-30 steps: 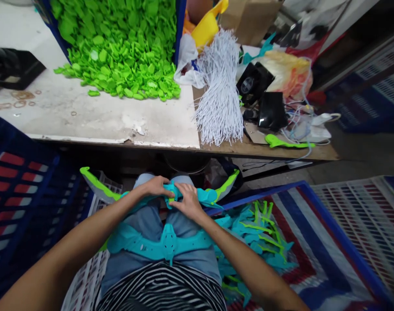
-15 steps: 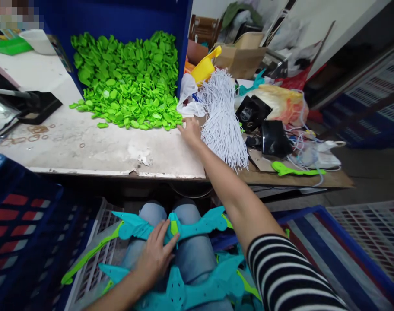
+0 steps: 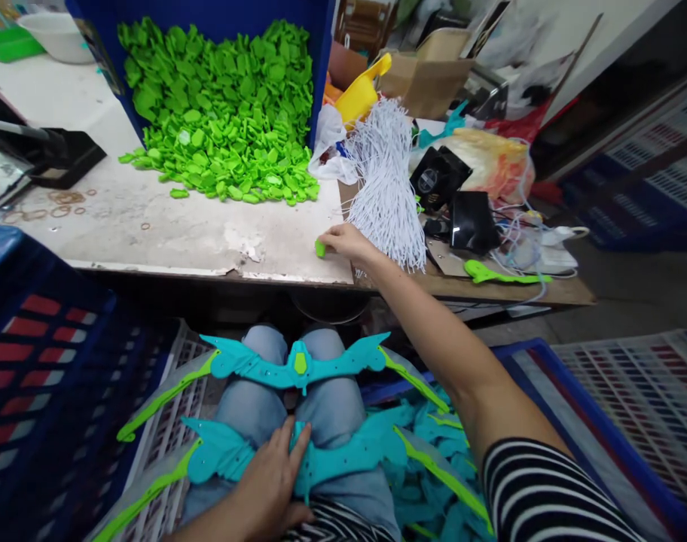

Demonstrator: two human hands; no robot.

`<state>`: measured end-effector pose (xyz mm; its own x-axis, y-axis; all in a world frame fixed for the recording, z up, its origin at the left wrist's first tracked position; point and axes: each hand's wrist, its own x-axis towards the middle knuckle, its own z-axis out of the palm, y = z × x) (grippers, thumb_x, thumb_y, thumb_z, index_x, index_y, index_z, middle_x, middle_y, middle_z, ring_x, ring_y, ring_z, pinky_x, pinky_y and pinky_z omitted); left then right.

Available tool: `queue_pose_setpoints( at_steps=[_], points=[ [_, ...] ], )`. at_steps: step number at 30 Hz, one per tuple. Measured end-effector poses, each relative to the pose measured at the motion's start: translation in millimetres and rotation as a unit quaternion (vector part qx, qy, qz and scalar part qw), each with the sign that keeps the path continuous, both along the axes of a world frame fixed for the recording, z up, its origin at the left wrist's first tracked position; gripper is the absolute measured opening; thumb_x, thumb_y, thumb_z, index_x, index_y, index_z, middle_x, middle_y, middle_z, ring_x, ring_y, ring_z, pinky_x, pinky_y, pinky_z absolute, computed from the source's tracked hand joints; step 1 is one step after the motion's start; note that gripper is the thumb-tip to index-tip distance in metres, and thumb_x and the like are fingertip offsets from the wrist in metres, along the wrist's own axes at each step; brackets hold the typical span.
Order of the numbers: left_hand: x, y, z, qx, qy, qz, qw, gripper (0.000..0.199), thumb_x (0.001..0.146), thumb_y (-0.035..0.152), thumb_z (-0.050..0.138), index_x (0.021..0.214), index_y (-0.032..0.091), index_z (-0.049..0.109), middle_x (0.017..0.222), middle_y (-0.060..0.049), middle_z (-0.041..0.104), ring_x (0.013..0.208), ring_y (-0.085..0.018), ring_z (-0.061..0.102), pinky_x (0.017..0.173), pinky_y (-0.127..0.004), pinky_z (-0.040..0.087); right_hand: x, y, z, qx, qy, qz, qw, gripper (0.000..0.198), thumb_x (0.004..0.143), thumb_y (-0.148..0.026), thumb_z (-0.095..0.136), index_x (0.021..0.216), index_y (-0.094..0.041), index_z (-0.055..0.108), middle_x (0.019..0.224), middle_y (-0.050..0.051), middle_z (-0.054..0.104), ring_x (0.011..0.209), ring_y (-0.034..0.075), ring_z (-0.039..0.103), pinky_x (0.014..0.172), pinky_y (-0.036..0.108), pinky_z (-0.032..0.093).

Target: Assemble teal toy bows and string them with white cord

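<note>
My right hand [image 3: 344,242] is over the table's front part, its fingertips pinching a small green plastic piece [image 3: 320,248]. My left hand [image 3: 273,467] lies with fingers stretched out on the middle of the nearer turquoise toy bow [image 3: 355,457], covering part of its centre. Across my knees, beyond that one, rests a second toy bow [image 3: 264,367] with green limbs and a green piece set in its centre. A heap of similar green pieces [image 3: 224,113] spills from a tipped blue bin [image 3: 323,45] onto the table.
White strings [image 3: 386,196] lie bundled right of the bin, beside black boxes [image 3: 474,220] and a yellow scoop [image 3: 363,94]. Blue crates [image 3: 55,361] stand at my left. Below my right arm is a pile of turquoise bow parts [image 3: 428,467]. Rubber bands [image 3: 66,199] lie on the table.
My right hand has come back from the heap's edge toward me with a green piece. My left hand has moved from the farther bow to the nearer one. The view has tilted down.
</note>
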<state>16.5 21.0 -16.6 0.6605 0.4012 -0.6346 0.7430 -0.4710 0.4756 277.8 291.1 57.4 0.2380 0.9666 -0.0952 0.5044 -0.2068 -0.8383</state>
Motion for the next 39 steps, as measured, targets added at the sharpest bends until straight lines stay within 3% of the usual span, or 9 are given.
queue_pose_setpoints(
  at_steps=[4,7,10,13,17,22,27,32,39],
  points=[
    [6.8,30.0,22.7,-0.067,0.025,-0.058,0.996,0.111,0.054,0.038,0.081,0.146,0.011,0.024,0.140,-0.027,0.040,0.124,-0.039,0.046,0.098,-0.045,0.041,-0.7,-11.7,-9.5,0.064,-0.276,0.015,0.959,0.016,0.077,-0.019,0.056,0.078,-0.014,0.070,0.085,0.010,0.067,0.090,0.024,0.059,0.083,0.038,0.045],
    [10.2,53.7,28.9,-0.086,0.023,-0.082,0.993,0.084,0.054,0.044,0.077,0.127,0.012,0.051,0.107,-0.017,0.065,0.093,-0.033,0.063,0.075,-0.035,0.049,-1.0,-17.8,-15.4,0.129,-0.321,0.098,0.933,0.025,0.081,-0.023,0.052,0.098,-0.015,0.070,0.103,0.011,0.066,0.100,0.025,0.056,0.092,0.040,0.042],
    [13.9,75.8,26.5,-0.099,-0.031,-0.049,0.993,0.040,0.063,0.049,0.068,0.085,0.015,0.066,0.074,-0.005,0.064,0.068,-0.020,0.058,0.057,-0.026,0.039,3.1,-28.2,-21.9,0.156,-0.345,0.209,0.902,0.031,0.083,-0.024,0.051,0.109,-0.015,0.066,0.115,0.011,0.063,0.107,0.025,0.053,0.098,0.041,0.037],
    [16.7,91.4,16.9,-0.147,-0.085,0.006,0.986,0.036,0.068,0.050,0.061,0.060,0.016,0.056,0.057,0.002,0.049,0.056,-0.013,0.045,0.051,-0.024,0.029,9.4,-36.9,-27.4,0.154,-0.368,0.256,0.881,0.041,0.086,-0.022,0.047,0.124,-0.012,0.056,0.130,0.013,0.054,0.116,0.028,0.046,0.100,0.044,0.034],
    [15.0,92.5,0.4,-0.233,-0.073,0.087,0.966,0.045,0.064,0.059,0.063,0.058,0.017,0.051,0.054,0.003,0.046,0.052,-0.011,0.041,0.049,-0.024,0.027,13.8,-40.0,-29.5,0.152,-0.370,0.288,0.870,0.043,0.087,-0.020,0.044,0.130,-0.012,0.050,0.135,0.014,0.050,0.118,0.029,0.044,0.098,0.046,0.035],
    [6.4,75.0,-15.4,-0.388,-0.119,0.238,0.882,0.055,0.057,0.067,0.069,0.072,0.016,0.054,0.064,-0.001,0.061,0.050,-0.014,0.052,0.050,-0.026,0.037,14.9,-34.2,-27.0,0.186,-0.345,0.293,0.872,0.032,0.084,-0.023,0.051,0.113,-0.015,0.063,0.120,0.010,0.061,0.109,0.026,0.050,0.097,0.042,0.036],
    [0.7,70.3,-26.5,-0.443,-0.156,0.272,0.840,0.059,0.057,0.066,0.072,0.078,0.013,0.057,0.066,-0.003,0.063,0.048,-0.012,0.053,0.049,-0.025,0.040,8.7,-41.1,-21.6,0.221,-0.283,0.233,0.904,0.022,0.080,-0.028,0.060,0.096,-0.017,0.069,0.101,0.006,0.068,0.095,0.023,0.057,0.090,0.041,0.042],
    [-4.2,76.1,-25.7,-0.486,-0.174,0.294,0.804,0.056,0.057,0.061,0.075,0.078,0.012,0.059,0.066,-0.004,0.065,0.053,-0.014,0.059,0.054,-0.027,0.046,-24.3,-131.6,-29.7,0.290,-0.170,0.230,0.913,0.024,0.084,-0.038,0.060,0.097,-0.019,0.067,0.102,0.007,0.069,0.099,0.022,0.060,0.090,0.041,0.045],
    [-7.3,79.3,-24.9,-0.502,-0.154,0.292,0.800,0.056,0.058,0.060,0.076,0.082,0.011,0.064,0.069,-0.004,0.067,0.053,-0.012,0.058,0.057,-0.026,0.047,-76.0,-303.1,-76.5,0.203,-0.167,0.308,0.914,0.023,0.089,-0.034,0.054,0.102,-0.020,0.067,0.107,0.010,0.069,0.097,0.022,0.060,0.081,0.040,0.050]
  ],
)
